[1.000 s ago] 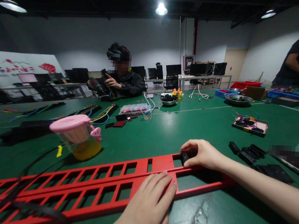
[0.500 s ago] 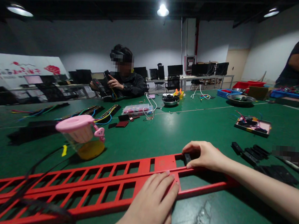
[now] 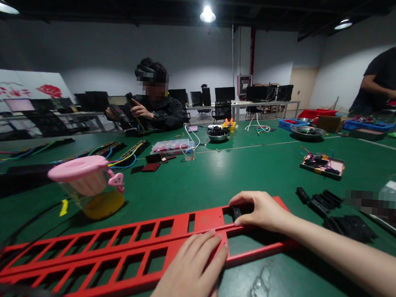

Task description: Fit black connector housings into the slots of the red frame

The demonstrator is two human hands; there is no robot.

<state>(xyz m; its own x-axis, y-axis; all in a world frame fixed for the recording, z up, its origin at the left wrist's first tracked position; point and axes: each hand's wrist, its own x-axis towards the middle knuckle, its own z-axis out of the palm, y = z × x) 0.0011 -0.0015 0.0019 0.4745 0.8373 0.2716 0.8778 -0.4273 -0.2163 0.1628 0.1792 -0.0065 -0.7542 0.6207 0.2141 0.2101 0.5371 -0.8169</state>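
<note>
Two long red slotted frames (image 3: pixel 131 270) lie side by side on the green table, running from the lower left toward the right. My left hand (image 3: pixel 192 270) rests flat on the nearer frame, its fingers stretched out. Between thumb and fingers, my right hand (image 3: pixel 261 209) pinches a small black plastic block (image 3: pixel 236 213) at a large opening in the farther frame. Part of the block is hidden by the fingers, and I cannot tell whether it touches the frame's edges.
Loose black blocks (image 3: pixel 321 202) lie right of my right arm. A pink-lidded cup (image 3: pixel 89 190) with yellowish liquid stands at left, beside black cables. Beyond are a parts tray (image 3: pixel 322 165), a metal bowl (image 3: pixel 218 134) and a seated person (image 3: pixel 160 105). Another person (image 3: pixel 382 80) stands far right.
The whole view has turned slightly right, so everything sits farther left in the picture. Both hands keep nearly the same place on the red frames, the right one still pinching the black block.
</note>
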